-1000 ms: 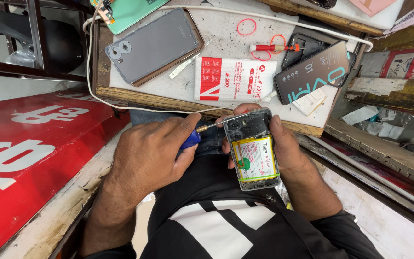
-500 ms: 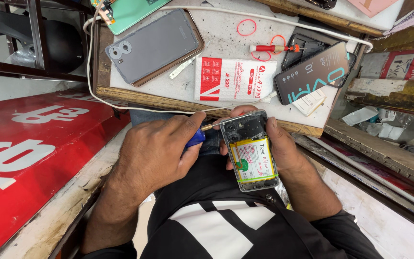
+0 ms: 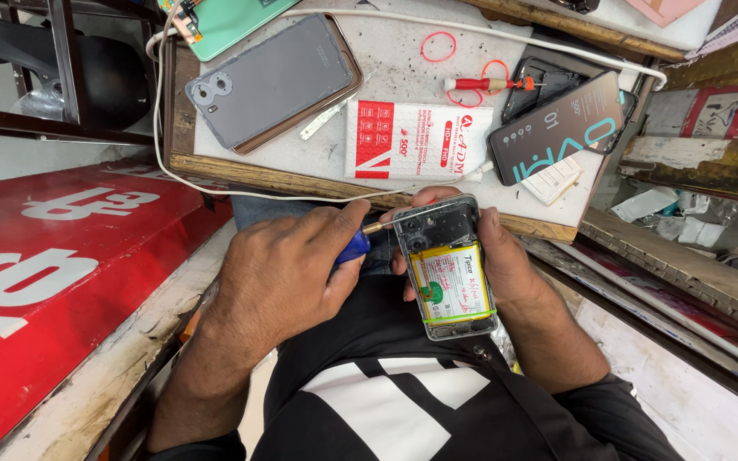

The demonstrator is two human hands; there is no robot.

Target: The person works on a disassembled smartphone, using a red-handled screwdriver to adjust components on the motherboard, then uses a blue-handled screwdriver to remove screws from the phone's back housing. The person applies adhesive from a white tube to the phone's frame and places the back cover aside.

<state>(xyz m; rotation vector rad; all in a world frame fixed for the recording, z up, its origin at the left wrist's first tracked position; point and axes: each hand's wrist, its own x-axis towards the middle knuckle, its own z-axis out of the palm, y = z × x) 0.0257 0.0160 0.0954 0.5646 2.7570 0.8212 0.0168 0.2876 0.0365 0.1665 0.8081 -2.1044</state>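
Two hands are at work. The left hand is curled shut around one small screwdriver with a blue grip. Its metal tip points to the right and touches the top left corner of the open phone.

The right hand wraps around that phone from the right side, fingers bent behind it and thumb along its edge. The phone is held over the person's lap, just below the edge of the wooden board. Its back is off, so one battery with a white and yellow label shows inside. The phone's long side runs up and down, tipped a little, with the camera end at the top, toward the board.

On the board lie three more phone pieces: one grey phone back with two round camera holes on the left, one green phone at the top, and one dark phone with pale blue letters on the right. Between them sits one flat white packet with red blocks on it. I count two red rubber rings and one red-handled screwdriver near the top. One white cable loops around the board.

A big red sign with white marks lies at the left
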